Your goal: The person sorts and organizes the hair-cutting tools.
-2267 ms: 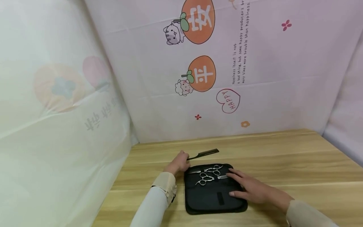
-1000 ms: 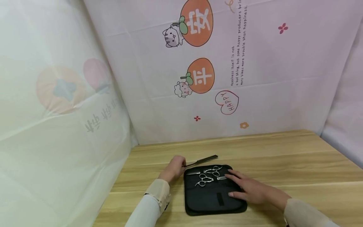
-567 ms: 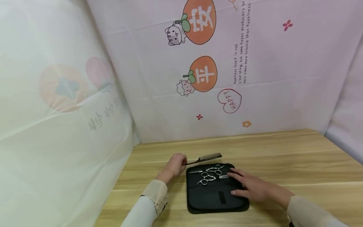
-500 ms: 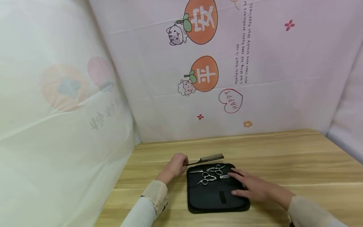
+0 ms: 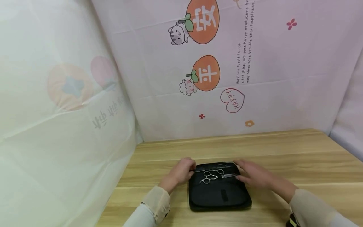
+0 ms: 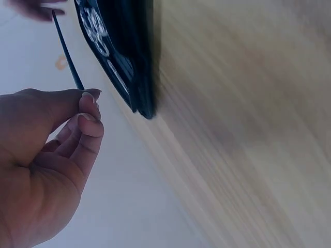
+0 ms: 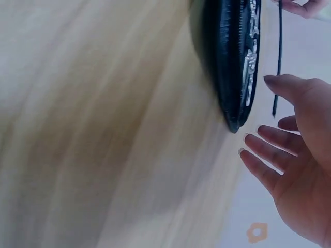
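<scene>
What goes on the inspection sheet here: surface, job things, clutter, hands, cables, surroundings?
Surface: wood-grain table, light brown.
Job things: black case lying flat, two pairs of scissors on it; dark comb, seen edge-on, held above it.
Clutter: nothing seen.
Hands: left hand pinches the comb; right hand open near its other end, contact unclear.
Cables: nothing seen.
Surroundings: printed white sheet behind.

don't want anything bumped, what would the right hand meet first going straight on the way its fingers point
Probably the black tail comb, pinched in the left hand: its free end appears beside the right hand, though depth is unclear.
</scene>
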`<state>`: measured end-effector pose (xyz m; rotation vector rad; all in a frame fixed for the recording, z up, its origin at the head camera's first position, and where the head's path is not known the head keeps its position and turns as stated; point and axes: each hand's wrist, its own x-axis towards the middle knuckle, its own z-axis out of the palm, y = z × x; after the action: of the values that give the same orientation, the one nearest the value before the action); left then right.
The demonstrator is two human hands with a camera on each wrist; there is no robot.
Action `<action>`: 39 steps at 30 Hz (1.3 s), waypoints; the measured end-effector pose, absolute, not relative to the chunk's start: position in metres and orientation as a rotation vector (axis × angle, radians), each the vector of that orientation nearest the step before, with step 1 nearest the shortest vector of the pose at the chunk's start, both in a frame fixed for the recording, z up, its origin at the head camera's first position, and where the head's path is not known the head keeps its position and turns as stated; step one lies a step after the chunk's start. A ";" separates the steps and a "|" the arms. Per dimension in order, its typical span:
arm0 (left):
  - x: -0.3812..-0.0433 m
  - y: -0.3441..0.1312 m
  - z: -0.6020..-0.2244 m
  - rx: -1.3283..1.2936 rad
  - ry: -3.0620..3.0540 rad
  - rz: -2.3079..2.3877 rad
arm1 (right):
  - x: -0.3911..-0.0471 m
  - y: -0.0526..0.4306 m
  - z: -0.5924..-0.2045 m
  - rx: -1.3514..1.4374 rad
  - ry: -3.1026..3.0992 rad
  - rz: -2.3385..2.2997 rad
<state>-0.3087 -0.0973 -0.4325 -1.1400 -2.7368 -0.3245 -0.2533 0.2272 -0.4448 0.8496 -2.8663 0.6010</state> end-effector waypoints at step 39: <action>-0.288 -0.086 -0.449 -1.233 -2.833 -0.466 | -0.237 0.269 -0.420 1.063 -2.833 0.497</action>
<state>-0.2877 -0.0863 -0.4485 -1.2330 -2.8329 -0.4662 -0.2368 0.2693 -0.4204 1.0631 -2.8328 0.4974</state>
